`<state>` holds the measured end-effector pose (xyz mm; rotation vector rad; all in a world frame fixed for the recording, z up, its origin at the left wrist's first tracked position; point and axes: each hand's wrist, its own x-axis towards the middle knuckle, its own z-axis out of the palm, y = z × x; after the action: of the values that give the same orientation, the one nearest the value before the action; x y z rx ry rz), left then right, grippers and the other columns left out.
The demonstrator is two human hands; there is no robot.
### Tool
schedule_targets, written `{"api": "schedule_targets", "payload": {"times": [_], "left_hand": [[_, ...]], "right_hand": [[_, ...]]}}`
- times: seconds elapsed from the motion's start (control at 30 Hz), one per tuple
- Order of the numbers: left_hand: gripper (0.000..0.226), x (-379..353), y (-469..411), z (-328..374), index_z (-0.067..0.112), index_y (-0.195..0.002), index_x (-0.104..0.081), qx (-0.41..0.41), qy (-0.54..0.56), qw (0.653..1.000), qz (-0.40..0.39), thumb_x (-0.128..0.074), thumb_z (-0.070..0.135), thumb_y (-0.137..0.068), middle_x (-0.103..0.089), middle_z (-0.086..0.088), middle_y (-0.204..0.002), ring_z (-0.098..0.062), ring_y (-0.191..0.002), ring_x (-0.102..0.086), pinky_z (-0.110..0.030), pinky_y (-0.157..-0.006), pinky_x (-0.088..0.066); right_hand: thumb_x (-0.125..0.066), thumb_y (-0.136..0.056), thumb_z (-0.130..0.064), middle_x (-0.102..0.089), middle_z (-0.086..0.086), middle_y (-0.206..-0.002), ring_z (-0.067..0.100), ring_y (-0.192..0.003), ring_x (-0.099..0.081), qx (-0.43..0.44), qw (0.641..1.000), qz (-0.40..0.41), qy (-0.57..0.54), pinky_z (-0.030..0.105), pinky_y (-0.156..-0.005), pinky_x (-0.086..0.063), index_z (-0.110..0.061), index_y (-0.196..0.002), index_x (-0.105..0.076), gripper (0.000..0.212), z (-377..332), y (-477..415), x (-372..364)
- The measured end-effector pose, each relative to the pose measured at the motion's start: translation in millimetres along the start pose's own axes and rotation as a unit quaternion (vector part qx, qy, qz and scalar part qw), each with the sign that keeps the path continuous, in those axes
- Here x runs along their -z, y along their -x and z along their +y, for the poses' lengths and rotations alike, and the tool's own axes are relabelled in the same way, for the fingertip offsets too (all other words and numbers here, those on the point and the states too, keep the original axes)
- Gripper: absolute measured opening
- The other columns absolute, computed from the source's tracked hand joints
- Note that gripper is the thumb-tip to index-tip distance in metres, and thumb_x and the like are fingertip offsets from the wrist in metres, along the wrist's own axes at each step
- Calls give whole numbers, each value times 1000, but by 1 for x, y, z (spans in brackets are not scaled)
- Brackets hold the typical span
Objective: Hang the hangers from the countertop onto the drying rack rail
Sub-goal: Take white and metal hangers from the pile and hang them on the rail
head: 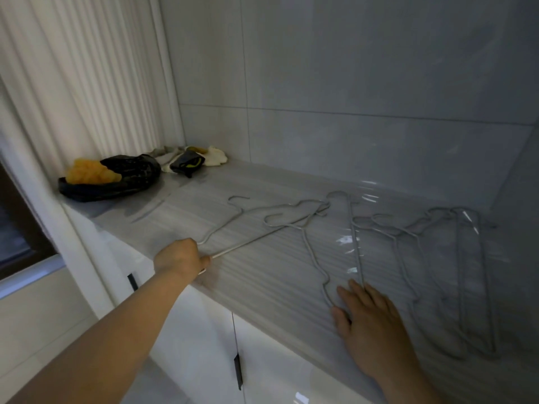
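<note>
Several thin grey wire hangers (306, 228) are spread flat across the pale striped counter (262, 272). The corner of the leftmost hanger (233, 228) is gripped by the closed left hand (180, 258) at the counter's front edge. The right hand (370, 325) is laid open, fingers spread, on another hanger's end. A black plastic bag (116, 179) lies far left.

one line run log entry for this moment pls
phase: pickup | left hand: gripping end of leftmost hanger | right hand: open, flat on next hanger | rail: out of view
</note>
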<state>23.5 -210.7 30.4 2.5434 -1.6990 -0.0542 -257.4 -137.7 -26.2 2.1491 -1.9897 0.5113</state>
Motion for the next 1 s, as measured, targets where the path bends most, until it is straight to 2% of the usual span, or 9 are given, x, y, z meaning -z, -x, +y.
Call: {"api": "schedule_targets", "payload": {"times": [0.1,0.2,0.27,0.37,0.5,0.7,0.8,0.9,1.0], "left_hand": [[34,2,2,-4,6,-98,-60,1,20,1000,0,-55,37,-86,-64,-12,-106,-27,-98,-60,-27,-72,-44],[35,2,2,-3,5,-102,-55,-3,52,999,2,-55,36,-86,-60,-14,-111,-28,-101,-58,-29,-74,-43],[45,0,2,-5,6,-119,-47,-8,86,996,7,-56,35,-86,-47,-15,-128,-31,-116,-49,-32,-88,-41],[65,-4,0,-9,13,-142,-24,-6,96,995,-24,-51,38,-88,-22,-12,-151,-31,-137,-25,-36,-111,-24],[68,0,-5,-9,9,-143,-22,-7,99,992,-71,-51,38,-89,-34,-13,-146,-31,-133,-32,-35,-106,-32],[79,19,-11,-19,0,-133,-34,9,154,977,-147,-70,40,-75,-43,-15,-137,-29,-124,-45,-33,-99,-42],[63,16,-10,-25,-3,-120,-50,21,241,957,-162,-74,32,-74,-56,-16,-120,-28,-106,-56,-32,-81,-49],[26,8,-4,-38,1,-83,-60,48,350,927,-130,-73,22,-76,-58,-15,-84,-18,-59,-55,-21,-44,-42],[31,-3,5,-55,8,-63,-48,100,530,836,-102,-57,22,-90,-46,-6,-58,-3,-23,-39,-11,-28,-24]], "right_hand": [[-35,-68,-40,-75,5,-84,25,-69,-71,2,1000,16,2,30,-62,-56,-18,-76,-77,48,-1,-1,2],[-36,-68,-39,-75,7,-82,27,-67,-70,5,999,38,6,38,-56,-56,-16,-74,-76,48,-2,-1,2],[-36,-68,-38,-75,9,-80,28,-66,-70,6,998,59,9,40,-55,-56,-14,-74,-76,47,-2,-1,0],[-36,-67,-38,-74,10,-79,30,-65,-69,11,996,88,16,41,-55,-55,-13,-73,-76,48,-1,-1,-2],[-36,-68,-37,-74,11,-79,32,-65,-69,18,994,102,22,44,-55,-55,-13,-73,-76,47,-2,0,-4],[-36,-68,-37,-74,11,-78,34,-65,-69,18,994,105,23,45,-54,-55,-12,-72,-76,47,-3,0,-7],[-36,-69,-36,-74,11,-78,34,-64,-68,19,994,110,17,45,-53,-55,-12,-71,-76,47,-4,0,-8],[-36,-69,-36,-74,12,-78,35,-63,-67,18,994,110,13,45,-53,-55,-11,-70,-76,46,-5,1,-7],[-36,-69,-36,-73,12,-76,35,-62,-67,18,994,103,15,45,-52,-54,-12,-69,-75,46,-6,2,-5]]}}
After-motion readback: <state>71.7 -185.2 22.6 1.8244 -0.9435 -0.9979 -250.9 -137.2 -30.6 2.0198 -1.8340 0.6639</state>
